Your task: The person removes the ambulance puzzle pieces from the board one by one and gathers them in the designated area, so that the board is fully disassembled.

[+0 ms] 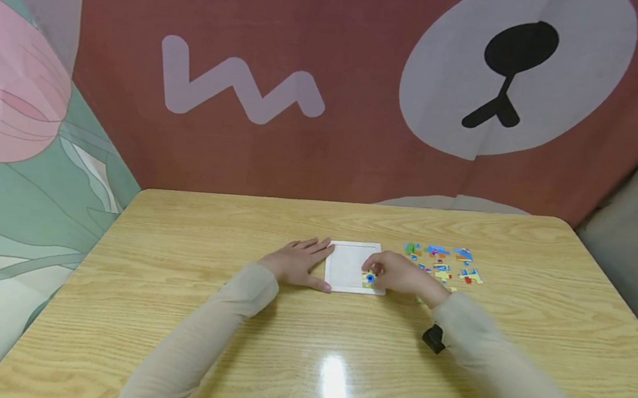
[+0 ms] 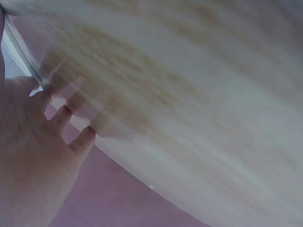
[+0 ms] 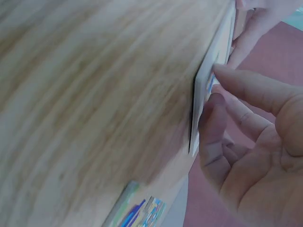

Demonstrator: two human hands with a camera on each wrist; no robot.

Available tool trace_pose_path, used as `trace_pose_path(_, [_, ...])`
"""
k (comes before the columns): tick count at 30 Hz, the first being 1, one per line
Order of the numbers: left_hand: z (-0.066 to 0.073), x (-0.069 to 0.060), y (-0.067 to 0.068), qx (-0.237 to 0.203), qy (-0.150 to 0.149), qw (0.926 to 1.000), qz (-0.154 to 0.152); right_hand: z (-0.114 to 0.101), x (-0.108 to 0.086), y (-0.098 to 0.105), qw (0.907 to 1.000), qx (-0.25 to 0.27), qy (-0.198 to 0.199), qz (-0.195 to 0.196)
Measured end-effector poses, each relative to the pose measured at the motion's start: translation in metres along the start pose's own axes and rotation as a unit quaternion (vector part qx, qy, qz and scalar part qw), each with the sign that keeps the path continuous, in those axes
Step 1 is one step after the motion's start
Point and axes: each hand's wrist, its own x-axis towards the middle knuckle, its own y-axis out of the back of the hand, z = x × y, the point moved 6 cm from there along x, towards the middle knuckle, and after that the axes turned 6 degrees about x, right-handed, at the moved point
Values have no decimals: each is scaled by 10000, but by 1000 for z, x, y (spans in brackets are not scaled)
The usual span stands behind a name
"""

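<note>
A white puzzle tray (image 1: 344, 288) with a raised rim lies flat on the table. My left hand (image 1: 302, 263) rests at the tray's left edge, fingers spread; the left wrist view shows the same hand (image 2: 38, 137) with its fingers extended along the edge. In the tray's near right corner is a yellow puzzle piece (image 1: 369, 279) with a blue round mark. My right hand (image 1: 399, 273) pinches this piece between thumb and curled fingers. Seen from the right wrist, the right hand (image 3: 251, 137) has its fingertips at the tray's rim (image 3: 198, 101), mostly covering the piece.
Several loose colourful puzzle pieces (image 1: 442, 275) lie to the right of the tray, some behind the right forearm. A small black object (image 1: 433, 338) shows beside the right sleeve. The wooden table (image 1: 255, 361) ends at a cloth backdrop (image 1: 277, 156).
</note>
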Motion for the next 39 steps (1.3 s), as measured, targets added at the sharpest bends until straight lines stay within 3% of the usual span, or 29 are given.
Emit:
trace_pose_path(9, [2,-1,2,-28,1,10000,-16,-6,0,0,9994,-325,-43,82])
trace_pose_path(16, [2,-2,2,13,30,10000,-5,-6,0,-2,9987,-424,141,229])
trace_pose_path(23, [2,-2,1,18,29,10000,6,-7,-5,4,9986,-161,-120,494])
trace_pose_path(39, [2,-3,2,-98,-88,9999,21,-11,-28,29,9969,169,362,677])
